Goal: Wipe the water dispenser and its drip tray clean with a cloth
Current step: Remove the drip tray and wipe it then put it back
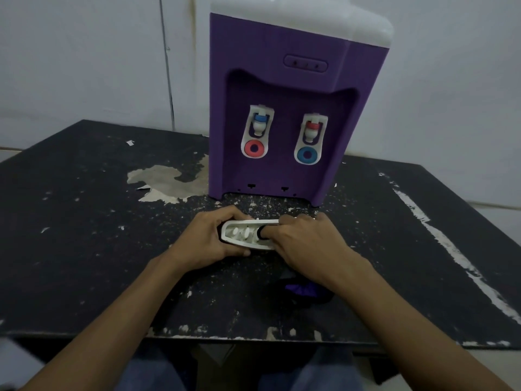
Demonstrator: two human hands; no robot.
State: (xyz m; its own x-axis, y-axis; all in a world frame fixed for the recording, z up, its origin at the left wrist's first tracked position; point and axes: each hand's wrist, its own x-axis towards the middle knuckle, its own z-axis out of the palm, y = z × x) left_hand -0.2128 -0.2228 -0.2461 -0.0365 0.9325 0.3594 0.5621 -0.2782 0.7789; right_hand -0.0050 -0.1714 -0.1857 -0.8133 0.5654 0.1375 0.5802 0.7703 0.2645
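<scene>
Dispenser [284,108] stands upright at the back of the table [84,221], close to the white wall [70,66]. Its body is purple and its top is white. In the recess at the front are two taps: the left tap [258,127] has a blue collar above a red ring, and the right tap [311,134] has a red collar above a blue ring. At the foot of the recess two small slots show, and no tray sits there.

Tray [245,234], a white oblong piece, is in front of the dispenser, near it but apart, just over the black tabletop. Both hands hold it. The left hand [208,241] is closed around the left end of the tray, thumb at the near edge and fingers curled over the far edge. The right hand [301,241] covers the right end, and one finger, wrapped in something dark, presses inside the tray. I cannot tell if this dark thing is the cloth.

Under the right wrist a dark and purple cloth [303,290] lies bunched on the table. The tabletop is worn, with a large peeled patch [166,179] to the left of the dispenser and many white chips.
</scene>
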